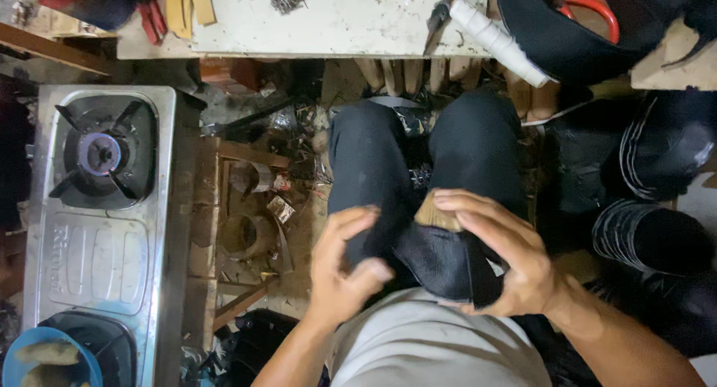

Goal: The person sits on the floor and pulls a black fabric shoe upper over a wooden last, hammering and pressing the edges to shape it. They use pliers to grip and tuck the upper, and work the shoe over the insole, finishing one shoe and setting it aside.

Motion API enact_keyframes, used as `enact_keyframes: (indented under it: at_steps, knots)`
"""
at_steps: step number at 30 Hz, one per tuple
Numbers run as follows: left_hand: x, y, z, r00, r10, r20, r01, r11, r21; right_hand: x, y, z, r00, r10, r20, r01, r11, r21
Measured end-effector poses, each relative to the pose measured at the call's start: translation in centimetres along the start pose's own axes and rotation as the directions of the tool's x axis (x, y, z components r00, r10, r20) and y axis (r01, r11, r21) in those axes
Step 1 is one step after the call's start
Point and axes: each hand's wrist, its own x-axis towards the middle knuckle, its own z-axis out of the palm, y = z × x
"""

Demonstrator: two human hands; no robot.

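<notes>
I sit with my dark-trousered knees below me. My right hand (502, 254) grips a black leather shoe upper (437, 261) stretched over a tan wooden last (435, 214), whose tip shows between my fingers. At the piece's left edge my left hand (343, 264) pinches the black leather with curled fingers. The piece rests in my lap between both hands.
A steel gas stove (101, 208) with a lit burner (99, 154) stands on the left, a blue bowl (46, 357) at its near end. A worn workbench (336, 21) lies ahead with pliers (441, 17), a white roll (497, 42) and nails. Black shoe uppers (650, 237) pile up right.
</notes>
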Motion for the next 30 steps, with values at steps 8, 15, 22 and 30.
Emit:
enact_keyframes:
  at_steps: [8,15,22,30]
  knots:
    - [-0.2,-4.5,4.4,0.738,-0.491,0.462,0.522,-0.017,-0.853,-1.8,-0.3,2.1,0.884,-0.375,0.280,0.441,0.867,-0.233]
    - [-0.1,-4.7,4.6,0.836,-0.469,0.286,0.393,0.145,-0.908,-4.9,2.0,2.1,0.790,0.612,-0.033,-0.612,0.783,-0.110]
    - [-0.7,-4.6,5.8,0.862,-0.427,0.274,0.431,0.330,-0.840,-9.2,5.1,2.5,0.345,0.937,-0.060,-0.574,0.261,0.776]
    - [0.0,-5.8,5.9,0.839,-0.535,0.101,0.336,0.363,-0.869,-10.0,7.4,1.4,0.495,0.865,-0.085,-0.528,0.377,0.761]
